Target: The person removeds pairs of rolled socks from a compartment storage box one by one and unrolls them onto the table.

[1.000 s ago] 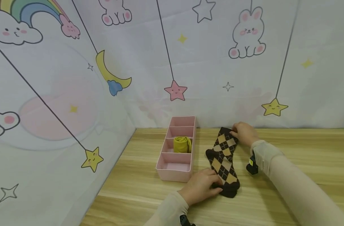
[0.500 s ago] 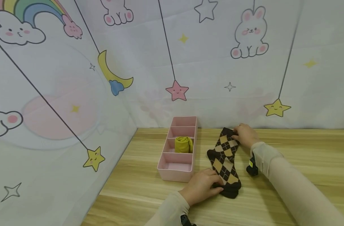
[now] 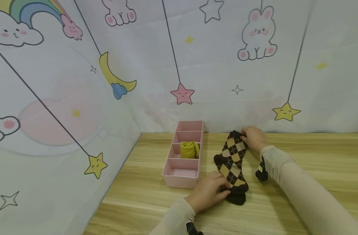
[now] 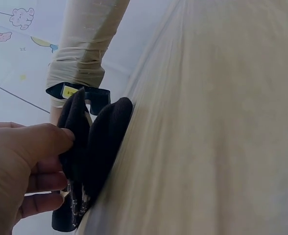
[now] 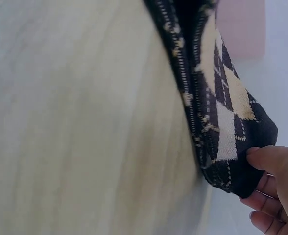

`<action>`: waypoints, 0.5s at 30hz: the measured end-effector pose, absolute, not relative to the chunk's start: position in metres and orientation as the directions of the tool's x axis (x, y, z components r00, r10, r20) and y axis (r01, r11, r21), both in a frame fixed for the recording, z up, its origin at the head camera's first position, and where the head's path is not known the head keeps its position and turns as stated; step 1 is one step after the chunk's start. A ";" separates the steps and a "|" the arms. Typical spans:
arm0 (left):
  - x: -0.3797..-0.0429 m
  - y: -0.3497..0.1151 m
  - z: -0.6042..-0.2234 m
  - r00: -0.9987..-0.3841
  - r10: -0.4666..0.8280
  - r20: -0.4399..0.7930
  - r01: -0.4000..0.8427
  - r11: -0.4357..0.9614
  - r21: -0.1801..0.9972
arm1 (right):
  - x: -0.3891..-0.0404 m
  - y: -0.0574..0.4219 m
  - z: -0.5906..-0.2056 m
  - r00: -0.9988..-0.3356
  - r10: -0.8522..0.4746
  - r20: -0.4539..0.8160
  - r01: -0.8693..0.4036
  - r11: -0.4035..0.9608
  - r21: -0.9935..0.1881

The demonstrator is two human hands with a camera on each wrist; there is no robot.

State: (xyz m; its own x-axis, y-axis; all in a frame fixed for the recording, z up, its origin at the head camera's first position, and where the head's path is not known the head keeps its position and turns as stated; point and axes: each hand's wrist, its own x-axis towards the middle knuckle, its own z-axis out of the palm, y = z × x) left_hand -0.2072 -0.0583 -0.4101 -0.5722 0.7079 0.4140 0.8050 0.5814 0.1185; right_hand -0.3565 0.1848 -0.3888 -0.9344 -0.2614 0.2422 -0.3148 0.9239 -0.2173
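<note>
A pair of dark brown argyle socks (image 3: 233,160) with tan diamonds lies lengthwise on the table, one on the other. My left hand (image 3: 209,191) pinches the dark near end of the upper sock. In the left wrist view, that thumb presses on the black end (image 4: 75,132), which stands a little apart from the other sock's end (image 4: 112,132). At the far end, my right hand (image 3: 255,138) pinches a dark corner. The right wrist view shows its thumb on top of the argyle fabric (image 5: 227,107) and its fingers underneath.
Left of the socks stands a pink divided box (image 3: 181,182) with several compartments. A rolled yellow-green cloth (image 3: 189,150) sits in one of them. Behind the wood-grain table (image 3: 132,182) hangs a white curtain (image 3: 220,111) printed with stars and rabbits.
The upper sock's near end has shifted slightly away from me, showing more of the lower sock's dark end. The far end has risen a little. Both hands stay almost in place.
</note>
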 end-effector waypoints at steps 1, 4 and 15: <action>-0.207 -0.058 -0.410 -0.571 0.703 0.424 0.805 0.580 0.121 | -0.356 0.185 -0.387 -0.933 -0.261 0.249 -0.317 0.923 -0.220; -0.208 -0.058 -0.409 -0.562 0.691 0.456 0.807 0.578 0.119 | -0.356 0.187 -0.383 -0.928 -0.259 0.267 -0.321 0.921 -0.222; -0.206 -0.052 -0.404 -0.489 0.668 0.561 0.836 0.543 0.081 | -0.352 0.195 -0.368 -0.914 -0.263 0.309 -0.330 0.926 -0.186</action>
State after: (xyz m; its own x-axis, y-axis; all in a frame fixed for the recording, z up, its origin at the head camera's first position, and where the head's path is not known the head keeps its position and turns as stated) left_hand -0.2056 -0.0524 -0.4038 -0.4888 0.6683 0.5607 0.8358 0.5430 0.0814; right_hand -0.3523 0.1955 -0.3677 -0.9138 -0.2635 0.3091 -0.3298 0.9255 -0.1860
